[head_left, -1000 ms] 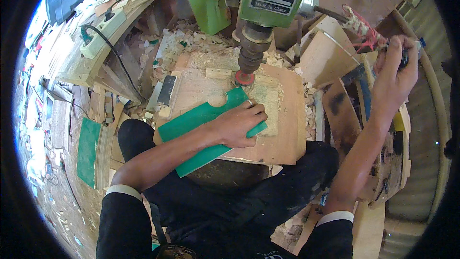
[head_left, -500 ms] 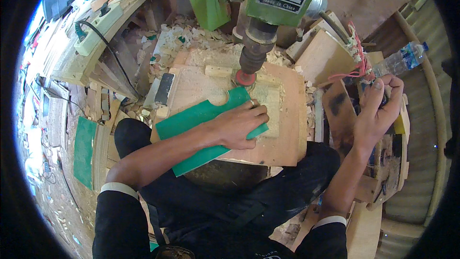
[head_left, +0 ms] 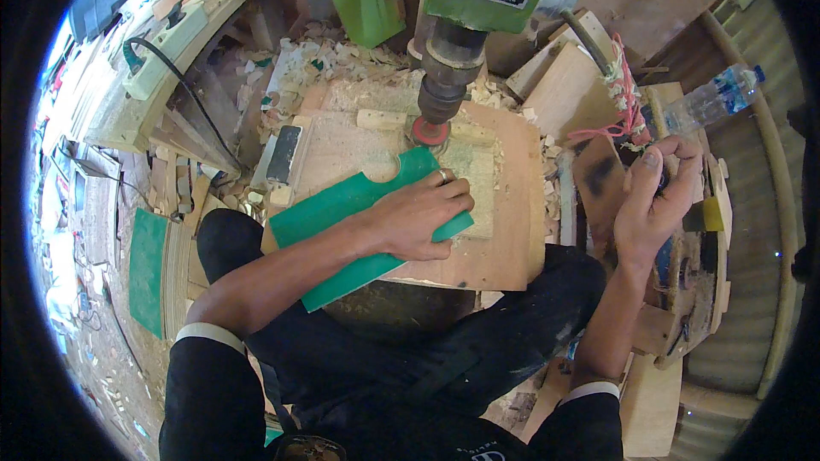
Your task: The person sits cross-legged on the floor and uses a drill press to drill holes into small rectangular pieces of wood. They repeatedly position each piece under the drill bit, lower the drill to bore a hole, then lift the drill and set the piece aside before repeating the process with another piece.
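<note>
A flat green board [head_left: 329,209] with a rounded notch in its far edge lies tilted on the wooden work table [head_left: 508,248]. My left hand [head_left: 418,218] presses on its right part, fingers curled over the edge. Just beyond the board's far corner is a red drum-shaped bit [head_left: 430,131] in the chuck [head_left: 442,94] of a green drilling machine [head_left: 483,0]. On the right, my right hand [head_left: 658,201] has thumb and forefinger pinched at the end of a pink string [head_left: 628,102] wound on the machine's lever [head_left: 588,38]. Part of the grip is hidden.
Wooden strips [head_left: 380,119] lie beside the bit. A dark-topped block [head_left: 284,154] sits at the table's left edge. More green-faced boards [head_left: 147,273] are stacked at left, near a bench with a power strip [head_left: 166,51]. A plastic bottle [head_left: 717,102] lies behind my right hand.
My right hand and the pink string have moved left and slightly nearer. The whole view has shifted a little; the green board and my left hand stay nearly as they were relative to the bit.
</note>
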`<state>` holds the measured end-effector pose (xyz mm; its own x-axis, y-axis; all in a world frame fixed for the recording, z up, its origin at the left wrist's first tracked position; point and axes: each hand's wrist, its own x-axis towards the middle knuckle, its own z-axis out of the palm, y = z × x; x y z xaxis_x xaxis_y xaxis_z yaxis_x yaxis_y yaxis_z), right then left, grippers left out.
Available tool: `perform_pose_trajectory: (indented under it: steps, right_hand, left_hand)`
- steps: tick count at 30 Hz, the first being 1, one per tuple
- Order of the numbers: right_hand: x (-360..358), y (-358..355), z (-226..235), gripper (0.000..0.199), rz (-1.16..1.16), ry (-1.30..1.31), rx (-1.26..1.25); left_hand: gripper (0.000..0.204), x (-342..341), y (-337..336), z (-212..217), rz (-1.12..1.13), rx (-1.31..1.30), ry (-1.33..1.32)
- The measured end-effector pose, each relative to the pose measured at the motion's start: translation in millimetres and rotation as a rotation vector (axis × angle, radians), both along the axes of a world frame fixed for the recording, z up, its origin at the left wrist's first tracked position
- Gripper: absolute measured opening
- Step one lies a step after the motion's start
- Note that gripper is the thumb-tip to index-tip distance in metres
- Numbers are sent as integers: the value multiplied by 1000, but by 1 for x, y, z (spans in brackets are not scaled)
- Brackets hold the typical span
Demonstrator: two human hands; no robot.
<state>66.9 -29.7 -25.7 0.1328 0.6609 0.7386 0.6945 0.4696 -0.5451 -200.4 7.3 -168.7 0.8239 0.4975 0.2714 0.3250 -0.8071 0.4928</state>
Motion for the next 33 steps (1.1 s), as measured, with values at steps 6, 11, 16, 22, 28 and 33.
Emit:
perform_pose_trajectory:
  steps: [6, 11, 16, 22, 28, 33]
  right_hand:
    - [3, -1, -11, 7, 32, 54, -27]
    - [2, -6, -15, 9, 60, 120, -117]
    - [0, -2, -24, 10, 56, 87, -82]
    - [5, -6, -28, 11, 44, 78, -135]
    - [2, -3, -33, 12, 24, 79, -113]
    - [0, -5, -39, 12, 26, 142, -200]
  left_hand:
    - [59, 0, 1, 0, 4, -19, -10]
    - [58, 0, -1, 1, 14, -41, 4]
    - [56, 0, -1, 4, 29, -69, 9]
    - [56, 0, -1, 2, 38, -58, 42]
    - [56, -2, 1, -1, -1, 28, -5]
    - [61, -1, 2, -1, 7, -67, 62]
